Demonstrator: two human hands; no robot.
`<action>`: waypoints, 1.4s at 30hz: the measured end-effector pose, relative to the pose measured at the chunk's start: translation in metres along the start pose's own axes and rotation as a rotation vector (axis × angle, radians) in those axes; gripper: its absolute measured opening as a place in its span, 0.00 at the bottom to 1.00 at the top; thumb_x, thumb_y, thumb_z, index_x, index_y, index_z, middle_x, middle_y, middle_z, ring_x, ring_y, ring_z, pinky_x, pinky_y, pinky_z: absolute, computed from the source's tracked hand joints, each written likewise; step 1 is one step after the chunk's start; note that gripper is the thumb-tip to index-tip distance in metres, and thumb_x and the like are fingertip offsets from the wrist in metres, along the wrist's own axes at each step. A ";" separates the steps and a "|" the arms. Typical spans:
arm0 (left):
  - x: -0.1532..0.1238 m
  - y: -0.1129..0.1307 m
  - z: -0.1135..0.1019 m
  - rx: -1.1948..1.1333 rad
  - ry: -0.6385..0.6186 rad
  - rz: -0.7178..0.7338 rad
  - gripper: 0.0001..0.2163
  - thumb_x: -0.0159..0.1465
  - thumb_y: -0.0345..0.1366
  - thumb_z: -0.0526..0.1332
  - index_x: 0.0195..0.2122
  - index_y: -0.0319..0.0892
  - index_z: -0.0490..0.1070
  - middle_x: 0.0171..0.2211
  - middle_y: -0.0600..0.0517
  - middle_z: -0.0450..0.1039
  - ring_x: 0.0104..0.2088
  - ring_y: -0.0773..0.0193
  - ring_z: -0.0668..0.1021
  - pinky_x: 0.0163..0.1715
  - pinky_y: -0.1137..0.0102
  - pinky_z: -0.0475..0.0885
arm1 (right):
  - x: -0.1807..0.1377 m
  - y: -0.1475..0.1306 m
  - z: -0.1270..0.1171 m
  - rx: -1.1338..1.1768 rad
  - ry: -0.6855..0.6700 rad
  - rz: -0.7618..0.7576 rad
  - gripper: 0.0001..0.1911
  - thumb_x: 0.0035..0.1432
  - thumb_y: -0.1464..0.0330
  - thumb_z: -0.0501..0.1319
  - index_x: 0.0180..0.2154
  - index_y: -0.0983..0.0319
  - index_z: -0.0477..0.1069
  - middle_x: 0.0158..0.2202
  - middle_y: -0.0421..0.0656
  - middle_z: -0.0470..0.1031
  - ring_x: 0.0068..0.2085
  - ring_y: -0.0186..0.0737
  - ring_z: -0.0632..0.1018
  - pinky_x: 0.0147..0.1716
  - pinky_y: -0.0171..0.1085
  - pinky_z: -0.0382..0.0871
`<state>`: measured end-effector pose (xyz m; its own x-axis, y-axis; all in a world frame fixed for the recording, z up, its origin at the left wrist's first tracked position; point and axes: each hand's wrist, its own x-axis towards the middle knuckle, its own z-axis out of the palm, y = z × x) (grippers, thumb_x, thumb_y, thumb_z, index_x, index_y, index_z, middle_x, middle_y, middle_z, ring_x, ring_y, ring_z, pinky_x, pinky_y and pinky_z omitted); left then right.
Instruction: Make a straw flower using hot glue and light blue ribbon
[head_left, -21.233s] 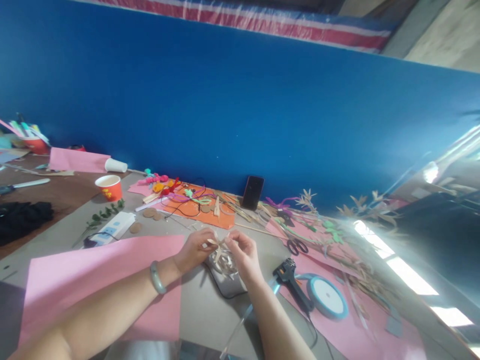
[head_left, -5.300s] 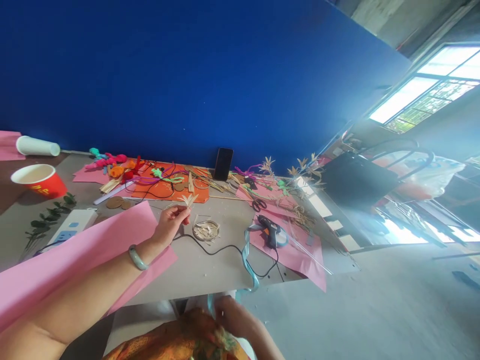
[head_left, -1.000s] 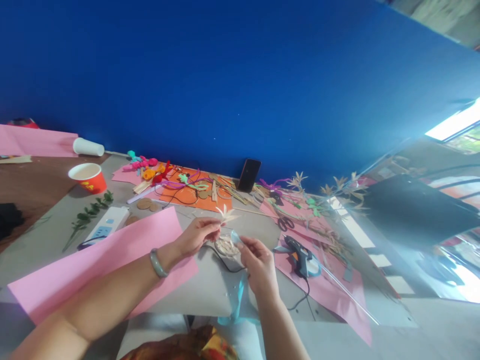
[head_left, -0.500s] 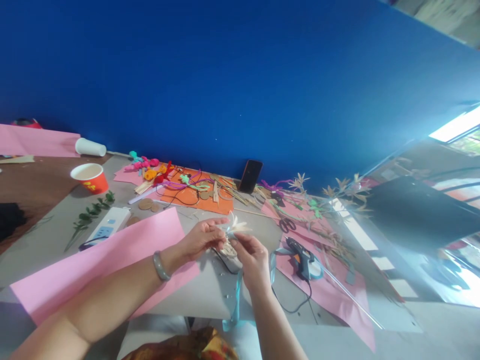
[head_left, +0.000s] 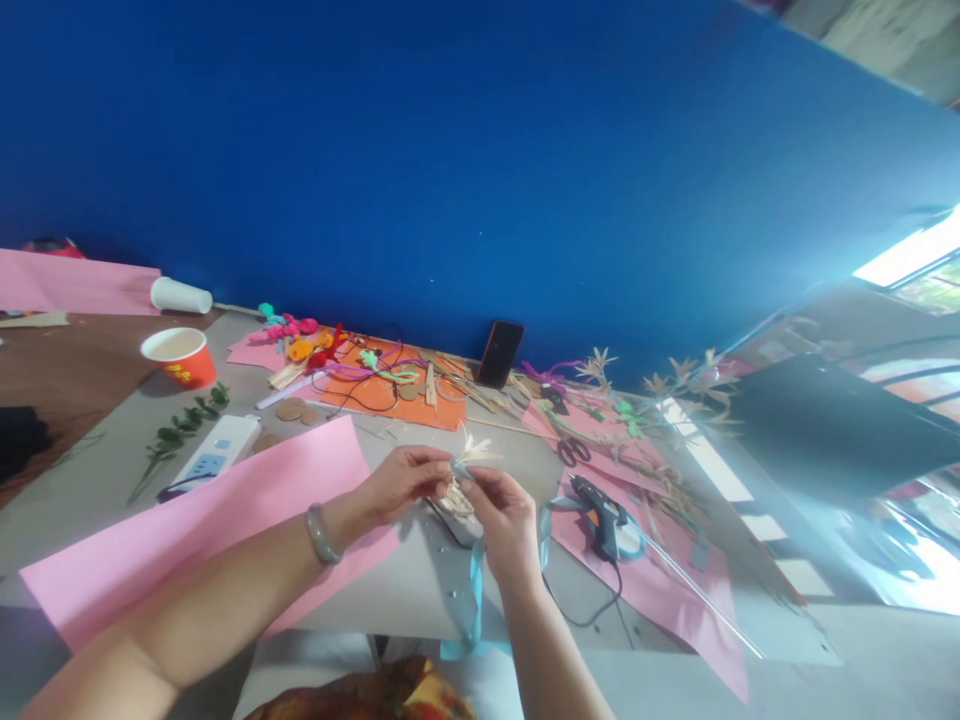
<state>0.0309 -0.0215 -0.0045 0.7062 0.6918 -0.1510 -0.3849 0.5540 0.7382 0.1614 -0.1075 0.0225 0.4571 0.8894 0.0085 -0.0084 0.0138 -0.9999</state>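
A pale cream flower point(head_left: 478, 449) with thin pointed petals stands up between my hands, over the middle of the table. Light-blue ribbon point(head_left: 475, 590) is wound at its base and trails down past the table's front edge. My left hand point(head_left: 414, 474), with a bracelet on the wrist, pinches the ribbon at the flower's base. Closed on the same spot from the other side is my right hand point(head_left: 504, 505). Beneath the fingers lies a pale, stringy bundle point(head_left: 456, 500), partly hidden, beside a dark-edged object I cannot make out.
To the right, a glue gun point(head_left: 604, 515) with a cord lies on pink paper point(head_left: 694, 610), near scissors point(head_left: 574, 452). A phone point(head_left: 501, 353) leans against the blue wall. On the left are a paper cup point(head_left: 180, 357), a power strip point(head_left: 217, 450) and a leafy sprig point(head_left: 180, 430).
The fingers of my left hand have come down and closed at the flower's base, next to my right fingers. My right hand has hardly moved.
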 end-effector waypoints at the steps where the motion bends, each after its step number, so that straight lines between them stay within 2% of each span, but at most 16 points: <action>1: 0.000 0.000 0.000 0.005 -0.007 0.001 0.13 0.49 0.38 0.72 0.32 0.35 0.76 0.22 0.53 0.72 0.21 0.71 0.72 0.23 0.75 0.64 | 0.000 0.000 0.000 -0.001 -0.001 -0.007 0.08 0.47 0.67 0.69 0.33 0.60 0.77 0.31 0.42 0.79 0.34 0.40 0.77 0.38 0.39 0.70; 11: 0.000 -0.001 0.001 -0.003 0.036 0.015 0.15 0.49 0.38 0.72 0.34 0.35 0.76 0.23 0.53 0.72 0.21 0.72 0.71 0.25 0.74 0.65 | -0.001 0.003 0.000 -0.035 0.015 -0.022 0.11 0.47 0.63 0.69 0.34 0.61 0.76 0.32 0.43 0.78 0.34 0.41 0.76 0.38 0.40 0.70; 15: 0.000 0.000 0.002 0.002 0.074 0.026 0.14 0.49 0.38 0.72 0.33 0.36 0.75 0.22 0.54 0.71 0.21 0.72 0.71 0.25 0.74 0.65 | -0.007 0.005 -0.008 -0.234 -0.048 -0.068 0.12 0.50 0.61 0.66 0.36 0.61 0.76 0.29 0.42 0.77 0.28 0.39 0.74 0.32 0.38 0.68; 18: 0.000 0.001 0.001 0.010 0.095 0.042 0.12 0.50 0.38 0.70 0.32 0.37 0.74 0.21 0.55 0.70 0.21 0.72 0.70 0.24 0.75 0.64 | -0.007 0.003 -0.036 -0.537 -0.068 -0.156 0.13 0.52 0.59 0.64 0.37 0.60 0.77 0.26 0.42 0.75 0.25 0.38 0.71 0.29 0.37 0.66; 21: 0.001 -0.002 -0.001 0.034 0.150 0.028 0.12 0.51 0.38 0.70 0.31 0.37 0.73 0.21 0.55 0.69 0.21 0.72 0.70 0.24 0.75 0.64 | -0.001 -0.006 -0.090 -0.831 0.261 -0.274 0.15 0.54 0.57 0.59 0.34 0.61 0.76 0.30 0.46 0.77 0.30 0.43 0.73 0.33 0.39 0.66; 23: 0.003 -0.004 -0.004 0.055 0.185 0.015 0.11 0.50 0.38 0.70 0.31 0.38 0.73 0.21 0.55 0.70 0.22 0.72 0.70 0.25 0.75 0.65 | 0.004 -0.013 -0.131 -1.104 0.461 -0.199 0.17 0.54 0.55 0.57 0.28 0.60 0.75 0.27 0.47 0.76 0.32 0.46 0.74 0.34 0.41 0.65; 24: 0.003 -0.006 -0.005 0.065 0.198 0.012 0.11 0.50 0.38 0.70 0.31 0.38 0.73 0.21 0.55 0.70 0.22 0.72 0.71 0.25 0.76 0.65 | 0.006 -0.016 -0.150 -1.229 0.496 -0.101 0.17 0.53 0.54 0.57 0.27 0.60 0.74 0.28 0.48 0.77 0.33 0.48 0.74 0.34 0.42 0.64; 26: 0.005 -0.009 -0.008 0.083 0.215 0.013 0.11 0.50 0.38 0.69 0.32 0.38 0.74 0.21 0.54 0.70 0.22 0.72 0.71 0.25 0.76 0.64 | 0.008 -0.018 -0.182 -1.383 0.504 0.110 0.17 0.53 0.54 0.56 0.28 0.59 0.74 0.28 0.48 0.78 0.33 0.50 0.75 0.31 0.42 0.63; 28: 0.006 -0.011 -0.011 0.094 0.223 0.017 0.12 0.50 0.39 0.69 0.32 0.38 0.74 0.21 0.54 0.71 0.22 0.71 0.71 0.24 0.76 0.64 | 0.010 -0.012 -0.201 -1.413 0.451 0.257 0.20 0.53 0.51 0.55 0.30 0.59 0.75 0.30 0.49 0.79 0.33 0.51 0.76 0.30 0.42 0.64; 31: 0.008 -0.012 -0.015 0.102 0.229 0.020 0.13 0.50 0.39 0.70 0.33 0.38 0.74 0.21 0.54 0.71 0.22 0.71 0.71 0.24 0.77 0.65 | 0.014 0.003 -0.208 -1.395 0.394 0.320 0.28 0.52 0.45 0.53 0.35 0.61 0.76 0.35 0.51 0.79 0.36 0.53 0.78 0.30 0.43 0.66; 34: 0.009 -0.010 -0.015 0.098 0.255 0.024 0.13 0.49 0.39 0.70 0.33 0.38 0.75 0.21 0.55 0.71 0.22 0.72 0.71 0.24 0.78 0.64 | 0.020 0.013 -0.202 -1.423 0.432 0.356 0.35 0.49 0.40 0.52 0.39 0.64 0.75 0.42 0.56 0.78 0.41 0.56 0.78 0.34 0.46 0.68; 36: 0.009 -0.008 -0.014 0.087 0.265 0.032 0.12 0.49 0.38 0.70 0.32 0.38 0.74 0.21 0.55 0.71 0.21 0.73 0.71 0.24 0.78 0.64 | 0.024 0.015 -0.199 -1.425 0.440 0.404 0.38 0.47 0.39 0.52 0.41 0.65 0.75 0.42 0.58 0.78 0.42 0.59 0.78 0.35 0.47 0.67; 42: 0.009 -0.005 -0.014 0.065 0.257 0.027 0.13 0.48 0.38 0.71 0.31 0.38 0.74 0.20 0.55 0.70 0.21 0.72 0.70 0.23 0.77 0.65 | 0.024 0.015 -0.202 -1.378 0.412 0.435 0.31 0.47 0.43 0.56 0.39 0.61 0.75 0.37 0.53 0.79 0.41 0.57 0.78 0.33 0.45 0.67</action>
<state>0.0312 -0.0118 -0.0190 0.5191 0.8052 -0.2867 -0.3567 0.5089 0.7834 0.3517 -0.1777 0.0051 0.8525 0.5198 -0.0542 0.5073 -0.8480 -0.1537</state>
